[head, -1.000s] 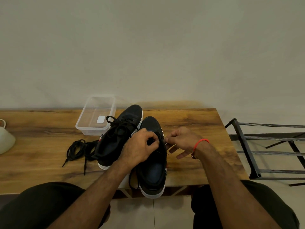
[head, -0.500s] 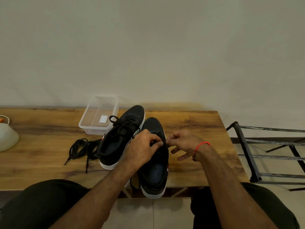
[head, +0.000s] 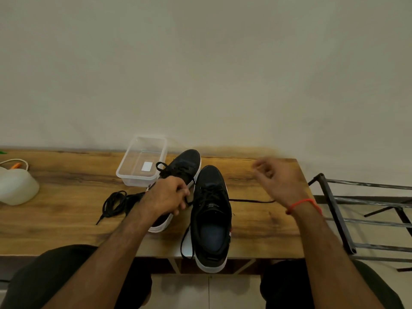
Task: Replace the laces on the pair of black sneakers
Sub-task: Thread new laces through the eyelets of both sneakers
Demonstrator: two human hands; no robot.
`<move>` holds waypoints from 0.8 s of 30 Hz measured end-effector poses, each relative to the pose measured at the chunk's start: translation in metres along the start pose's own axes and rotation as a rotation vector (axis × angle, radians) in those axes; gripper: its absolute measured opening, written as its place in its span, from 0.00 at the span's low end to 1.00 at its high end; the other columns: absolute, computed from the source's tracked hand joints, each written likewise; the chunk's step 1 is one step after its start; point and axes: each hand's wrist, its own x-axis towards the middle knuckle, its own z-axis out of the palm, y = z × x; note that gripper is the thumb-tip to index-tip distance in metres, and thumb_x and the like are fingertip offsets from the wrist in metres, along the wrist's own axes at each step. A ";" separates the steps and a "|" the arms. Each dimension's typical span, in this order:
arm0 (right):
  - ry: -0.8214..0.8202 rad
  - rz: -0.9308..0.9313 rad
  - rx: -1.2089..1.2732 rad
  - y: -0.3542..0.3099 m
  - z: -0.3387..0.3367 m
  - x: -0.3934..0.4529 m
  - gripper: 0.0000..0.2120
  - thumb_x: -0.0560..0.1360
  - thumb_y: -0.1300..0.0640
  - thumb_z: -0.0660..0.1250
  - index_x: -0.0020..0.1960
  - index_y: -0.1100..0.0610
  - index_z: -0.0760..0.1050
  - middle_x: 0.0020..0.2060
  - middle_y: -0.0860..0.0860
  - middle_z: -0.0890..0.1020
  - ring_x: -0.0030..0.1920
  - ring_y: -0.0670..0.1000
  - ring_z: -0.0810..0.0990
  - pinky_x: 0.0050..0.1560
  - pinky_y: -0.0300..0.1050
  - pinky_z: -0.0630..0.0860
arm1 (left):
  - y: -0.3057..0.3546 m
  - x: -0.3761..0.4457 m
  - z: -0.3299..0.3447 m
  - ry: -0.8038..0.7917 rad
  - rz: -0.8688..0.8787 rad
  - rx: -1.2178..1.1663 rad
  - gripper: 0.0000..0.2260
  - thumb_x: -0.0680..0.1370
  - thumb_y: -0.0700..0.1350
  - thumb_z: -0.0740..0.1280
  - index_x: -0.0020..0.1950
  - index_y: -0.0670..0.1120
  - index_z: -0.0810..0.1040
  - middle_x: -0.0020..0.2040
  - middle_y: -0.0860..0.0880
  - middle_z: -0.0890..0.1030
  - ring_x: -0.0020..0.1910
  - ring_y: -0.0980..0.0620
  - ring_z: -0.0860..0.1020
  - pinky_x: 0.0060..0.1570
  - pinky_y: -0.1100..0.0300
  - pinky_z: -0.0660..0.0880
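Sneakers (head: pixel 210 210) sit side by side on the wooden table (head: pixel 66 197). Right hand (head: pixel 276 181), blurred, seems to pinch the lace end (head: pixel 252 200); left hand (head: pixel 166 197) grips the other lace. Unlacing looks underway; next, pull free.

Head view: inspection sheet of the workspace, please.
Surface: wooden table, against a plain wall.
Job's things: right sneaker, heel over the near edge, lace stretched out rightward; left sneaker laced and tied; loose laces coiled left.
Clutter: clear plastic box; white container.
Hands: left hand pinches a lace beside the right sneaker; right hand raised, fingers curled, blurred.
Cables: white cord at far left.
Surroundings: metal rack right of the table.
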 end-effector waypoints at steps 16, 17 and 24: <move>-0.242 0.269 -0.458 0.020 0.018 0.003 0.03 0.76 0.52 0.67 0.46 0.49 0.74 0.48 0.51 0.79 0.48 0.54 0.78 0.52 0.54 0.79 | -0.009 -0.002 0.014 -0.285 -0.093 0.136 0.04 0.84 0.51 0.63 0.57 0.55 0.70 0.54 0.51 0.80 0.34 0.55 0.84 0.26 0.63 0.75; -0.302 0.237 -0.465 0.020 0.020 0.003 0.04 0.77 0.53 0.68 0.51 0.49 0.74 0.53 0.50 0.78 0.53 0.54 0.77 0.56 0.54 0.77 | -0.009 -0.002 0.015 -0.288 -0.089 0.130 0.04 0.84 0.51 0.62 0.58 0.55 0.70 0.55 0.51 0.79 0.35 0.55 0.85 0.26 0.64 0.75; -0.550 -0.078 -0.447 0.007 0.054 -0.002 0.02 0.79 0.54 0.67 0.52 0.50 0.77 0.55 0.50 0.79 0.58 0.53 0.75 0.57 0.47 0.73 | -0.006 0.000 0.019 -0.195 0.025 0.088 0.05 0.84 0.48 0.63 0.60 0.53 0.73 0.54 0.49 0.80 0.38 0.52 0.84 0.27 0.65 0.75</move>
